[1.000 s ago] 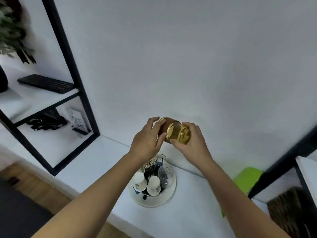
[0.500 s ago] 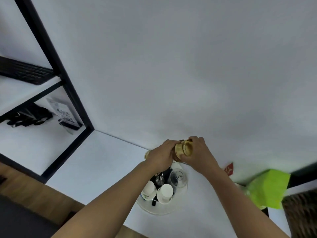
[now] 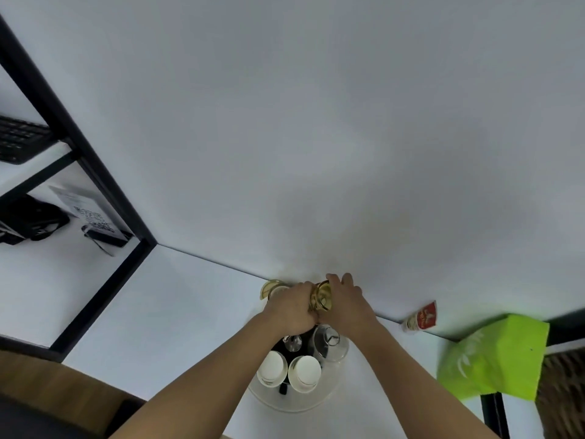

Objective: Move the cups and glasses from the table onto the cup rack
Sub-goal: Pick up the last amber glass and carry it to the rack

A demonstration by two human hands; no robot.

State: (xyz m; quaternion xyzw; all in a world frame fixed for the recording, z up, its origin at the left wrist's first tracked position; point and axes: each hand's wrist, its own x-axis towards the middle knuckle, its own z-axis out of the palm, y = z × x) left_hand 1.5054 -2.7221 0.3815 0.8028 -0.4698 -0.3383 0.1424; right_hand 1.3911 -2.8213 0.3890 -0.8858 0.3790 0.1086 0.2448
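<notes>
Both hands, left hand (image 3: 292, 310) and right hand (image 3: 345, 304), grip one amber glass (image 3: 321, 297); another amber glass (image 3: 270, 288) beyond the left; two white cups (image 3: 286, 369) below on the cup rack (image 3: 316, 403).

Premises are presenting as an office or similar workroom. A black-framed shelf unit (image 3: 95, 172) at far left is carrying a black keyboard (image 3: 19, 139), a dark bag (image 3: 30, 220) and a printed QR-code sign (image 3: 87, 213). A plain white table (image 3: 158, 312) is running along a bare white wall (image 3: 316, 122), with wood-look flooring (image 3: 47, 375) showing near left.
</notes>
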